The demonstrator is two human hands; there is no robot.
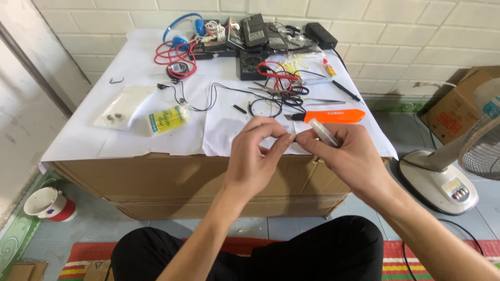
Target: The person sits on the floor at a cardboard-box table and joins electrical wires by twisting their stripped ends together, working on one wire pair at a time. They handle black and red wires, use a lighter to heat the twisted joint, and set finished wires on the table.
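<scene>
The cardboard box (198, 179) under its white paper sheet (104, 135) serves as the bench, and both hands hang just past its near edge, so anything that slips from the fingers would likely fall to the tiled floor (250, 226) or into the lap rather than onto the paper. Just beyond the fingertips lies the orange utility knife (330, 115); a forward reach from the hands could brush its blade end. Farther out from the fingers, the loose black earphone wire (219, 93) and the tweezers (323, 101) could snag a sleeve-free wrist. The right hand (346, 156) curls around a small clear plastic tube (323, 132), held against the palm while its thumb and forefinger meet the left hand's. The left hand (258, 151) pinches something tiny at its fingertips (288, 138); what it is I cannot tell, and so small a piece is the likeliest to be dropped.
</scene>
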